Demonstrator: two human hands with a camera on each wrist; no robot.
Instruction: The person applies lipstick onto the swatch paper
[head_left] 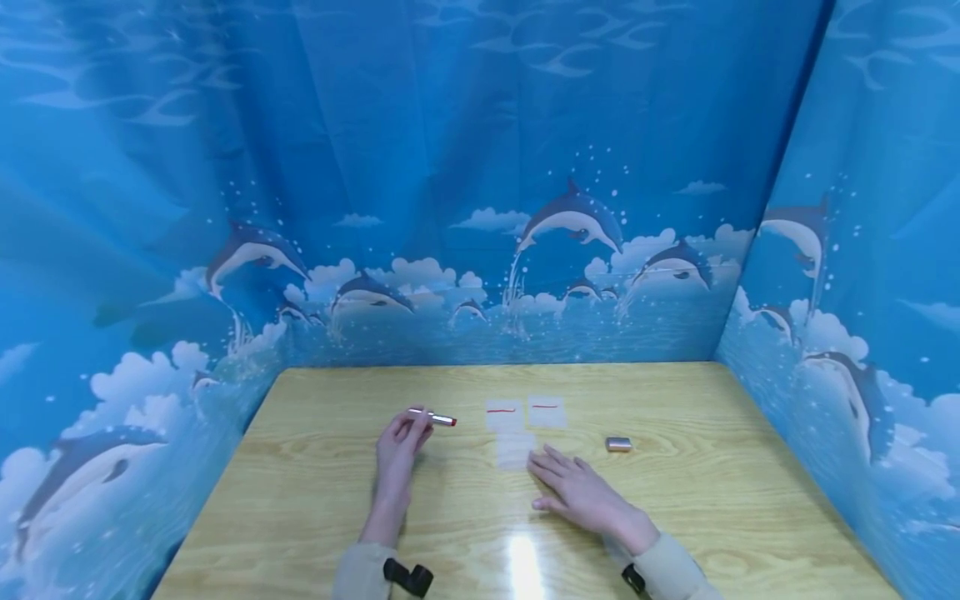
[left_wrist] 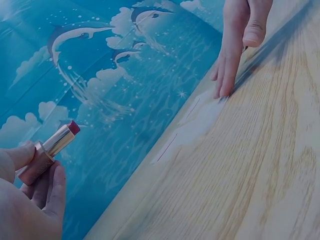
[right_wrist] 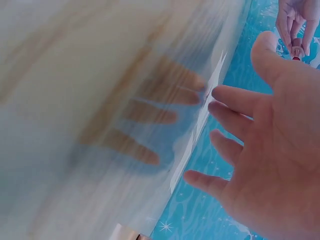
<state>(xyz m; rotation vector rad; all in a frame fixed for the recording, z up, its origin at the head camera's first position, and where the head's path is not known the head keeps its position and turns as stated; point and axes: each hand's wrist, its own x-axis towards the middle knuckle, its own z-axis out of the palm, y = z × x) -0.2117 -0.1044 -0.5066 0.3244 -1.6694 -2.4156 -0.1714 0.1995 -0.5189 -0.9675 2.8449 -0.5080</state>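
Observation:
Between thumb and fingers, my left hand (head_left: 399, 450) pinches an uncapped lipstick (left_wrist: 52, 145), its dark red tip pointing to the right, held over the table's left part. My right hand (head_left: 581, 492) has its fingers spread and straight, with fingertips at the right edge of a blank thin white sheet (head_left: 514, 450). Just behind that sheet lie two more, a left sheet (head_left: 504, 421) and a right sheet (head_left: 547, 417), each bearing one short red line. In the right wrist view, the right palm shows and the glossy tabletop reflects the fingers.
A metallic lipstick cap (head_left: 618, 444) lies on its side to the right of the sheets. The wood-grain table (head_left: 300, 500) is bounded at the back and sides by a blue dolphin-print curtain (head_left: 465, 167). Light glares off the tabletop near the front.

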